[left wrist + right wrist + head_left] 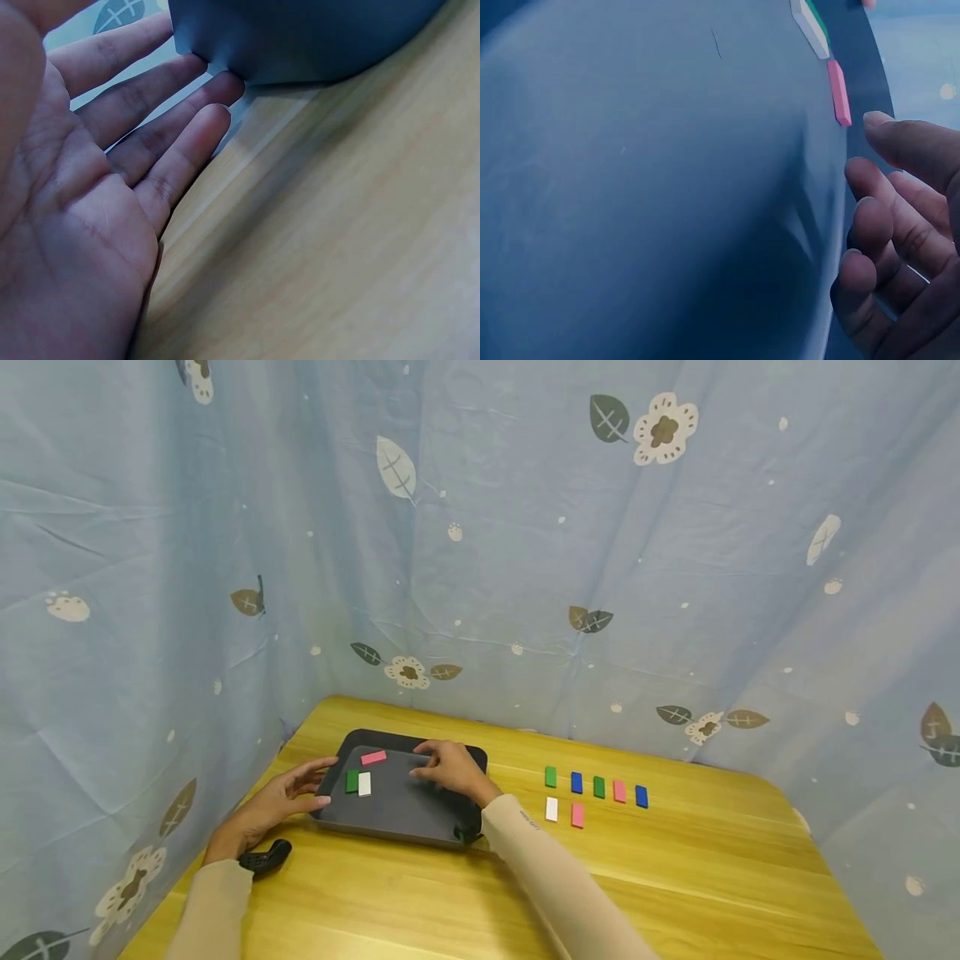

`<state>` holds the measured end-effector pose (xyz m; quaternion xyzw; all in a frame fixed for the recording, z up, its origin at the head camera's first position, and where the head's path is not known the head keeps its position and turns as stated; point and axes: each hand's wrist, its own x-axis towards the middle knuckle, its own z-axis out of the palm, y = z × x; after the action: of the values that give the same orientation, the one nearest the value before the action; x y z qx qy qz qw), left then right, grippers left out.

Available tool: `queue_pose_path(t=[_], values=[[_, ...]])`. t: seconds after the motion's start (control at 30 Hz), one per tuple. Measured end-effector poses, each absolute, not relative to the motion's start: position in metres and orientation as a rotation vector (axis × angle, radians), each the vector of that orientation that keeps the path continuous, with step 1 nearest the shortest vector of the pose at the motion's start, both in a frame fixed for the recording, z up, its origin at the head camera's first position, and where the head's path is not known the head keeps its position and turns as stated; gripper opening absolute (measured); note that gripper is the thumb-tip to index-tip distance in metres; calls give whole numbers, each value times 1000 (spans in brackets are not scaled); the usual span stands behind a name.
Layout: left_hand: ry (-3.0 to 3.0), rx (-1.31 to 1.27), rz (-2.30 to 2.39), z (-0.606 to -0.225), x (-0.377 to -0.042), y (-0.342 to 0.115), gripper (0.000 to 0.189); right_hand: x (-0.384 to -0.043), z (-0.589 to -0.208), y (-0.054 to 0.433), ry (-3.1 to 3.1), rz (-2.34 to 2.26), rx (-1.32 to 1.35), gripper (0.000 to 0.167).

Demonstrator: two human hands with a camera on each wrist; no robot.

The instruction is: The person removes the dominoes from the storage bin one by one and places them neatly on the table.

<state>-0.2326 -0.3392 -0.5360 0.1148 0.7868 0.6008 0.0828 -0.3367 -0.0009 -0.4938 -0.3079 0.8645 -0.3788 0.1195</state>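
A dark grey tray (pixel 420 810) lies on the table. Inside it, a pink block (pixel 373 758) lies near the far wall, and a green block (pixel 352 782) touches a white block (pixel 364 784) toward the left. My left hand (pixel 273 802) is at the tray's left end; its extended fingertips (pixel 234 84) touch the outer wall in the left wrist view. Over the tray's far right part hovers my right hand (pixel 453 770), its fingers loosely bent and holding nothing. The right wrist view shows those fingers (pixel 874 225) near the tray wall, with the pink block (pixel 839 93) beyond them.
Right of the tray, several green, blue, pink and white blocks (pixel 598 787) lie in two rows on the wooden table (pixel 697 860). A black strap-like device (pixel 266 858) is at my left wrist, another (pixel 468 833) at my right. A patterned blue curtain (pixel 517 568) surrounds the table.
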Motion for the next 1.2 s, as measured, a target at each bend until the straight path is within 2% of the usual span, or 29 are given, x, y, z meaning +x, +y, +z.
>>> queue_pose_path(t=[0.43, 0.9, 1.03, 1.2], values=[[2347, 290, 1788, -538, -233, -339, 68, -340, -499, -32, 2472, -1108, -893, 47], [2315, 242, 1783, -540, -231, -334, 68, -344, -500, -52, 2564, -849, -871, 52], [2308, 249, 1786, -540, -233, -334, 69, -346, -502, -54, 2590, -837, -844, 48], [2360, 271, 1780, -541, -233, -340, 68, -349, -502, -60, 2569, -883, -870, 32]])
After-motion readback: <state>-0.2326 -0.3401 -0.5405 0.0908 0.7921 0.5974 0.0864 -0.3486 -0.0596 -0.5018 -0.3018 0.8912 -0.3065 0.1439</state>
